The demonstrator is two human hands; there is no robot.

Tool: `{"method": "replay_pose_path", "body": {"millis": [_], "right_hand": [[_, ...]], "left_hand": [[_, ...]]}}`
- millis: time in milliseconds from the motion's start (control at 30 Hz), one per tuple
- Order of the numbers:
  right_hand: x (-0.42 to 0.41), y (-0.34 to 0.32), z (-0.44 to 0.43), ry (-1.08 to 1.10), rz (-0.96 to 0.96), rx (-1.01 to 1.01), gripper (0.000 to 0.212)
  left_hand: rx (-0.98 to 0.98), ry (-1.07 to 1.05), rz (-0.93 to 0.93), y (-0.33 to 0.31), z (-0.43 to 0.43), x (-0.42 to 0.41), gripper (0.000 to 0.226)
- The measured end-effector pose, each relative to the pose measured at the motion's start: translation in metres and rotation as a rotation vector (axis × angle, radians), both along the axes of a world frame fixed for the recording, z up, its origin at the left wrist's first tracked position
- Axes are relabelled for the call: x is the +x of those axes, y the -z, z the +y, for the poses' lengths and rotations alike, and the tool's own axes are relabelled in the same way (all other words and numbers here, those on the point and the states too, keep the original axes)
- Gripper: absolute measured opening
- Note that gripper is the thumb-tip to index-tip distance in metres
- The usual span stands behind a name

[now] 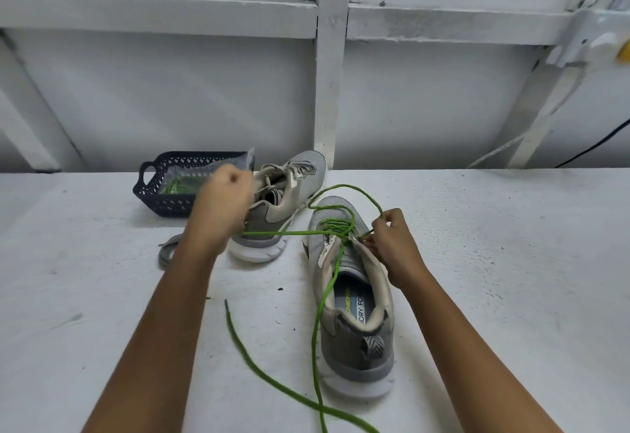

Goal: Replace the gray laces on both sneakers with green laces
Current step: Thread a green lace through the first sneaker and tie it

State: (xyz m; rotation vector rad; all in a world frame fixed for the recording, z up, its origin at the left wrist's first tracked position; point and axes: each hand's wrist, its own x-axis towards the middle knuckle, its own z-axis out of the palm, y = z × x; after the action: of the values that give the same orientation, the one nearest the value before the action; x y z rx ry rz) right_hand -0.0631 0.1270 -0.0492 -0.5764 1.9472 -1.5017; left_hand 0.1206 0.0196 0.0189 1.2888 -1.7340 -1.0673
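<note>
Green lace [272, 233]: threaded through the forward eyelets of the near sneaker [354, 296]. One strand runs taut leftward, one loops up past the toe, and the free length trails over the collar onto the table [511, 296], towards the near edge.
Handling, lace: judged soft, light, limp round cord. It holds no shape and tangles readily, so grip near the stiff tip for threading. Pull along the eyelet line, not across it.
Near sneaker: toe pointing away, heel towards the person, sole flat on the table. Upper eyelets appear not yet filled.
Handling, sneaker: judged light, with a flexible mesh upper. It is likely to slide under lace tension, so steady it at the collar or eyelet row.
Right hand [392, 241]: fingertips pinched on the green lace loop, at the right eyelet row.
Left hand [221, 204]: curled into a fist, motion-blurred. The taut strand ends at it, so it is judged to be clamped on the lace.
Far sneaker [283, 200]: behind the left hand, still laced in gray.
Removed gray lace [167, 252]: lying loose on the table, left of the left forearm.
Basket [163, 205]: dark perforated plastic, at the back left. It holds a clear bag [180, 187] with green laces inside.
Legible text: the insole shows "ORY FO" and a green word, partly hidden, with "HE" readable.
</note>
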Motion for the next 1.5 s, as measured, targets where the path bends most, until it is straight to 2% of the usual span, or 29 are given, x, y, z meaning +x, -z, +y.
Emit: {"method": "replay_pose_path", "body": {"millis": [67,100,200,333,400,467,533,600,667,800,833,900,1000,1067,1133,1367,1500], "right_hand": [[0.000,0.000,0.000,-0.005,0.012,0.002,0.009],[0.001,0.000,0.000,-0.007,0.016,0.001,0.009],[0.001,0.001,0.000,-0.003,0.029,0.006,0.007],[0.000,0.001,0.001,-0.001,0.008,0.007,0.008],[0.000,0.000,0.002,-0.003,-0.004,0.005,0.009],[0.000,-0.001,0.003,-0.004,0.002,0.007,0.009],[0.001,-0.001,0.002,-0.006,0.014,0.019,0.008],[-0.001,-0.002,0.001,-0.002,0.014,0.029,0.007],[-0.001,-0.002,0.000,0.000,0.020,0.033,0.005],[0.000,-0.002,-0.001,0.014,0.005,0.013,0.004],[0.000,-0.002,0.000,0.022,-0.032,-0.005,0.005],[0.000,-0.004,0.000,0.036,-0.126,-0.056,0.006],[-0.001,-0.006,0.001,0.044,-0.178,-0.071,0.008],[-0.001,-0.007,0.001,0.046,-0.170,-0.067,0.007],[0.000,-0.006,0.001,0.049,-0.165,-0.071,0.006],[-0.002,-0.003,0.001,0.063,-0.184,-0.082,0.005],[-0.003,-0.001,0.001,0.060,-0.198,-0.086,0.011]], "left_hand": [[-0.188,0.171,-0.371,0.000,0.013,-0.009,0.013],[-0.265,0.250,-0.480,0.001,0.019,-0.018,0.018],[-0.390,0.449,-0.698,0.003,0.027,-0.051,0.029],[-0.443,0.676,-0.995,0.003,0.030,-0.087,0.021],[-0.419,0.720,-1.080,0.003,0.031,-0.099,0.026],[-0.399,0.720,-1.091,0.008,0.029,-0.105,0.018],[-0.392,0.712,-1.023,0.014,0.024,-0.105,0.008],[-0.315,0.711,-0.845,0.019,0.018,-0.101,0.010],[-0.119,0.736,-0.546,0.018,0.013,-0.090,0.018],[0.312,0.739,0.223,0.005,0.006,-0.058,0.025],[0.376,0.727,0.347,0.000,0.005,-0.049,0.024],[0.468,0.735,0.456,-0.011,0.000,-0.029,0.017],[0.557,0.859,0.471,-0.026,-0.009,-0.004,0.015],[0.532,0.932,0.324,-0.032,-0.008,0.001,0.013],[0.423,0.937,0.104,-0.032,-0.003,-0.006,0.012],[-0.312,0.817,-0.871,-0.001,0.014,-0.081,0.015],[-0.359,0.765,-1.047,0.011,0.024,-0.104,0.031]]}}
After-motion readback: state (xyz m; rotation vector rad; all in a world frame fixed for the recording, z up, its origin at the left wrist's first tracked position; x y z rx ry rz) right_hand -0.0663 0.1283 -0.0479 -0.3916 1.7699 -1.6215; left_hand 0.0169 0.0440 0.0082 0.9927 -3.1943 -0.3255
